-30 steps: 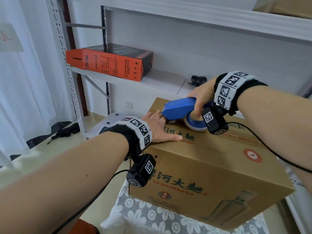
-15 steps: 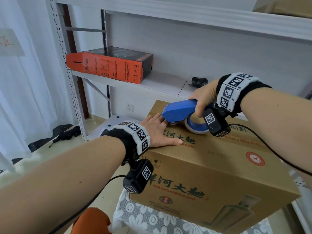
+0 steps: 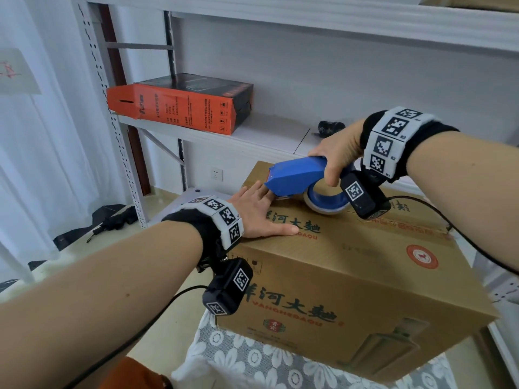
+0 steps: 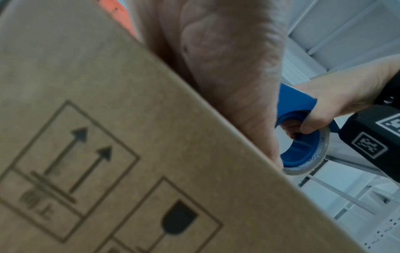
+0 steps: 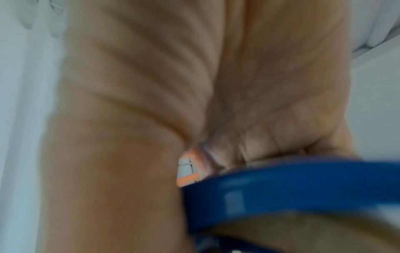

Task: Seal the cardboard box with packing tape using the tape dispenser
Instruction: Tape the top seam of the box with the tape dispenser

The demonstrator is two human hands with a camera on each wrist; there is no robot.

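Soft, even daylight fills the head view, brightest at the white curtain (image 3: 31,153) on the left, with only faint shadows under the shelf (image 3: 252,136) and no glare. Wide-angle distortion bends the shelf posts and stretches both forearms at the frame edges. The left wrist view is dimmer and bluish, its close box (image 4: 108,154) print soft. The right wrist view is heavily blurred, the hand (image 5: 173,85) out of focus.

Cardboard box (image 3: 351,270) on floral-cloth table (image 3: 252,357); orange box (image 3: 182,106) on shelf (image 3: 261,133).
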